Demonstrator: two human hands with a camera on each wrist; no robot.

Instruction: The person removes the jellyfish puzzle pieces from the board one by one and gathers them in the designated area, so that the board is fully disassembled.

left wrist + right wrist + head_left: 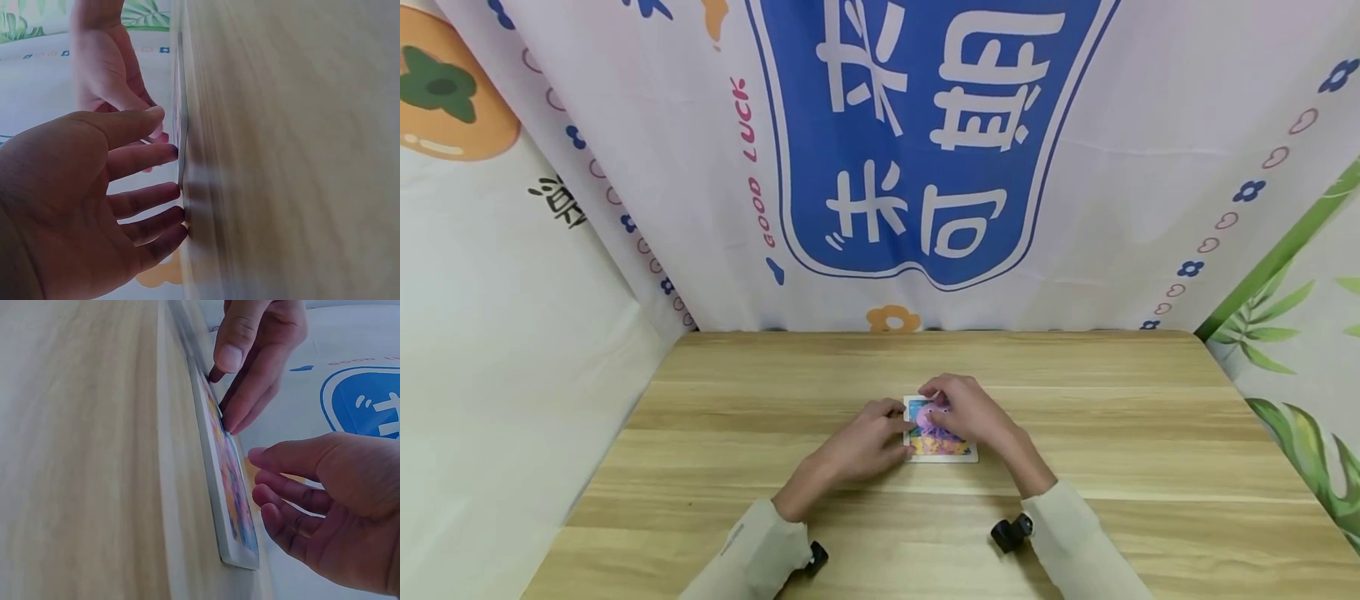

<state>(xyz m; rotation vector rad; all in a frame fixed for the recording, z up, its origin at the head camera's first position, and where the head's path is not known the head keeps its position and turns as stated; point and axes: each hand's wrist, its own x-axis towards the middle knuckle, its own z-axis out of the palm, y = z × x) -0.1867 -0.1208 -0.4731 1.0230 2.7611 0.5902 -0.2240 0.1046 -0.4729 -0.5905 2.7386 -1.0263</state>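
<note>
A small square picture board (951, 447) with a white border lies flat on the wooden table, showing a pink octopus-like figure over blue, yellow and coral colours. At its left edge rests my left hand (868, 442); in the left wrist view its fingers (147, 201) stretch toward the thin side of the board. My right hand (973, 410) hovers over the upper right part and hides that corner. From the right wrist, the thumb and loosely bent fingers (294, 487) show a gap between them, with nothing visible held.
The wooden tabletop (700, 467) surrounds the board. A white printed cloth (1120, 208) with a blue sign hangs along the back edge, and more cloth hangs at both sides. Black straps with small devices (1011, 533) sit at the wrists.
</note>
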